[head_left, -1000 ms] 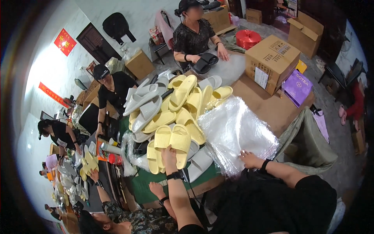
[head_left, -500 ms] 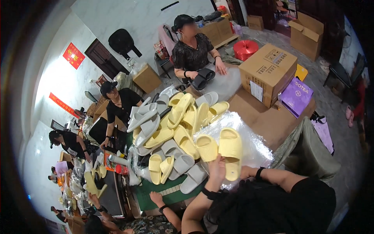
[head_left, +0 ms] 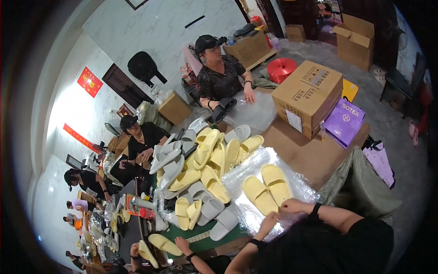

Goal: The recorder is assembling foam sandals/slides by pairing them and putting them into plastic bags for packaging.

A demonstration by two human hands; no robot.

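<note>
A pair of yellow slide slippers (head_left: 261, 195) lies side by side on a stack of clear plastic bags (head_left: 242, 214) before me, straps away from me. My left hand (head_left: 269, 222) is at the heel end of the left slipper, fingers bent and closed. Beside the heel of the right slipper, my right hand (head_left: 294, 205) is closed with its fingertips pinched together. What either hand grips, if anything, is hidden. To the left rises a heap of yellow and grey slippers (head_left: 211, 182).
A closed cardboard box (head_left: 303, 98) and a purple paper bag (head_left: 344, 116) stand at the table's far right. Across the table a person holds black slippers (head_left: 223, 109). At lower left another person's hands handle yellow slippers (head_left: 164, 244). A covered bin (head_left: 360, 182) stands right.
The yellow pair has gone from my left hand, raised, down onto the plastic bags. My right hand has come up to the heel. At lower left, another person brought in two yellow slippers.
</note>
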